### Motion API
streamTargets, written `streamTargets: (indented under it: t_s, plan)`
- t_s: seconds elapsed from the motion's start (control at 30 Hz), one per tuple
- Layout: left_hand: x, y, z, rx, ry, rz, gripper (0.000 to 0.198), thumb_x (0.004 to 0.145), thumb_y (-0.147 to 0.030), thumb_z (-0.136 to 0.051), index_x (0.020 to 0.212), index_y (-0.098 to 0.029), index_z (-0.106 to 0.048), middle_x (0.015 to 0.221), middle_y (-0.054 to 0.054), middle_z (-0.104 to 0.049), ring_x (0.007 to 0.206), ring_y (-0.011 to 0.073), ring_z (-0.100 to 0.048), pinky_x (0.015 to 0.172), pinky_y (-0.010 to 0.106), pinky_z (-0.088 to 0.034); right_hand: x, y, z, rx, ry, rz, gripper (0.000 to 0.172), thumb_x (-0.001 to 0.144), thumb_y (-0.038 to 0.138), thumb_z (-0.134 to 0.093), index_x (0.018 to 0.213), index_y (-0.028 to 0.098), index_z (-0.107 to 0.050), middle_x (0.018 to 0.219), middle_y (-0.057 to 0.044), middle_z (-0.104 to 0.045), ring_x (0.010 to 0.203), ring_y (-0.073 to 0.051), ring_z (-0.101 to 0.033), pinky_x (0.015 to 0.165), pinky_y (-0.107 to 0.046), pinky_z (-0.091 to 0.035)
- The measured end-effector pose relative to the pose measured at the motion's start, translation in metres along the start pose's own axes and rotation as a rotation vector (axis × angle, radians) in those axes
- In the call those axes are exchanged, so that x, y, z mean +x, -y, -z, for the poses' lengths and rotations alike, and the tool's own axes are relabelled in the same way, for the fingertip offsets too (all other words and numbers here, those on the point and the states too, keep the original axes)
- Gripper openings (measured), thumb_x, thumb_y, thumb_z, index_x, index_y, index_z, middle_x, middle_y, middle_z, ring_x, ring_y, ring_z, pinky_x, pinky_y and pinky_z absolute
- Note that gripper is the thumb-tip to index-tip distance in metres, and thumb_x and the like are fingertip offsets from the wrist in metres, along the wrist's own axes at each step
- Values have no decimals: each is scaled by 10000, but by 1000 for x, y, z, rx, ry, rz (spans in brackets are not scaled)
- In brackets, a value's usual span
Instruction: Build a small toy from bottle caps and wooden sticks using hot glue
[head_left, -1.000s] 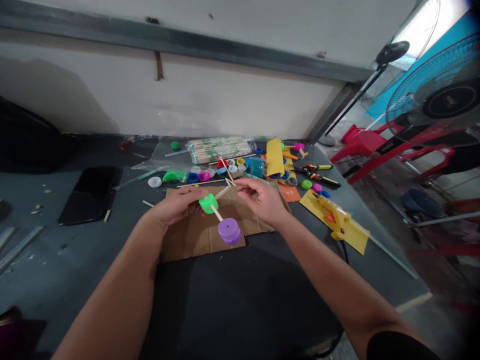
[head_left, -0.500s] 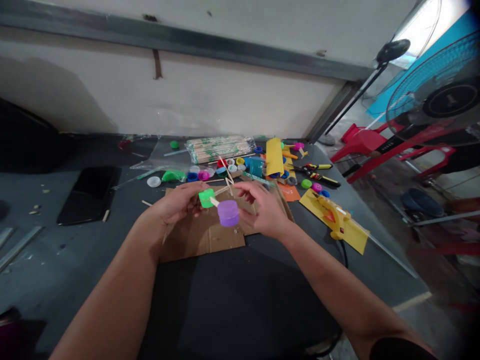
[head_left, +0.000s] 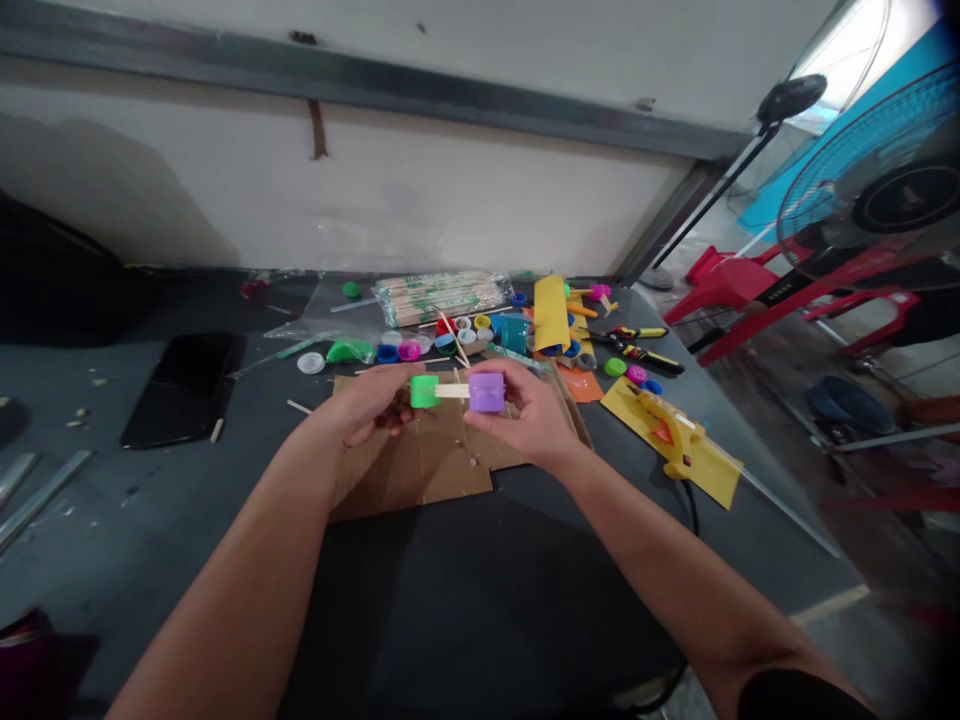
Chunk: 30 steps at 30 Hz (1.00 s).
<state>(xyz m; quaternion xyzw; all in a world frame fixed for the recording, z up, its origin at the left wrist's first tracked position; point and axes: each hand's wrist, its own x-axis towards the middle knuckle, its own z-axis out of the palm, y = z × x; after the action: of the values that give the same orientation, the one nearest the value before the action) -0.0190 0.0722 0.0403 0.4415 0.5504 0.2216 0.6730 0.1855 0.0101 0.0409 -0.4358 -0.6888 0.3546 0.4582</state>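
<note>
Between my hands is a small assembly: green bottle caps (head_left: 424, 391) and purple bottle caps (head_left: 487, 392) joined by pale wooden sticks (head_left: 452, 391). My left hand (head_left: 376, 405) is closed on the green caps at the left end. On the right, my right hand (head_left: 525, 412) grips the purple caps between thumb and fingers. The assembly is level, held above a piece of brown cardboard (head_left: 420, 470) lying on the dark table.
Loose bottle caps (head_left: 409, 351) and a bag of wooden sticks (head_left: 442, 297) lie behind. To the right are pliers (head_left: 637, 348) and a yellow glue gun (head_left: 675, 430) on yellow card. A black phone (head_left: 180, 390) lies left; a fan (head_left: 900, 195) stands far right.
My right hand has taken hold of the purple caps. The assembly has swung from a slant, purple end low and near, to level, with the purple end moved up and right.
</note>
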Motion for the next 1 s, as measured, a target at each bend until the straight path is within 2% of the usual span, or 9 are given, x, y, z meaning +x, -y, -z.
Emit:
streamTargets:
  t_s: [0.1, 0.23, 0.4, 0.5, 0.6, 0.7, 0.8, 0.87, 1.0]
  plan:
    - [-4, -4, -3, 21, 1, -44, 352, 805, -528, -596, 764, -178, -576, 584, 40, -584, 448, 113, -475, 382, 231, -311, 7, -6, 1, 127, -61, -89, 359, 700, 326, -757, 1011, 235, -602, 929, -17, -643, 809, -169, -609, 740, -343, -528]
    - [-10, -9, -5, 71, 15, -217, 386, 852, -562, -545, 829, -177, -570, 709, 50, -613, 536, 116, -528, 427, 224, -392, 17, -12, 4, 229, -176, -210, 411, 667, 428, -775, 994, 236, -615, 931, -23, -651, 819, -175, -606, 727, -342, -534]
    - [-5, -5, 0, 296, -17, -424, 346, 782, -462, -688, 949, -191, -556, 770, 23, -580, 593, 123, -557, 490, 251, -483, 20, -15, 6, 268, -250, -268, 414, 671, 476, -759, 967, 230, -608, 882, -20, -624, 708, -139, -553, 535, -263, -469]
    - [2, 1, 1, 280, -32, -500, 436, 741, -415, -738, 1073, -206, -548, 865, 33, -593, 666, 140, -585, 525, 263, -519, 18, -15, 4, 326, -279, -294, 375, 654, 450, -785, 900, 222, -616, 779, 8, -589, 637, -114, -506, 491, -241, -422]
    - [4, 4, -1, 241, -9, -547, 467, 733, -386, -744, 1128, -214, -564, 897, 33, -606, 662, 138, -590, 547, 281, -541, 17, -12, 3, 368, -270, -309, 339, 657, 429, -790, 871, 222, -627, 792, 8, -599, 665, -119, -513, 531, -248, -432]
    - [3, 3, -3, 228, -25, -553, 380, 710, -353, -755, 1026, -192, -617, 851, 22, -614, 624, 126, -587, 561, 283, -541, 17, -13, 5, 351, -209, -264, 381, 655, 395, -798, 952, 238, -619, 910, -7, -635, 752, -138, -553, 647, -283, -479]
    - [4, 1, -2, 111, -59, -544, 380, 659, -314, -783, 977, -181, -624, 828, 15, -620, 606, 118, -576, 542, 268, -524, 15, -21, 9, 291, -153, -227, 461, 637, 320, -807, 1035, 249, -586, 975, -14, -638, 799, -144, -570, 713, -303, -500]
    - [6, 2, -1, 23, -68, -542, 381, 636, -296, -797, 952, -178, -621, 811, 11, -621, 602, 114, -569, 522, 253, -510, 12, -27, 9, 300, -134, -293, 449, 667, 281, -752, 1076, 246, -572, 1004, -29, -640, 816, -152, -586, 654, -285, -507]
    - [8, 4, 2, -44, -56, -556, 360, 637, -274, -805, 935, -179, -627, 793, 7, -618, 631, 112, -574, 517, 225, -500, 8, -32, 2, 363, -98, -528, 374, 714, 252, -628, 1078, 221, -549, 1022, -57, -639, 763, -157, -620, 486, -240, -474]
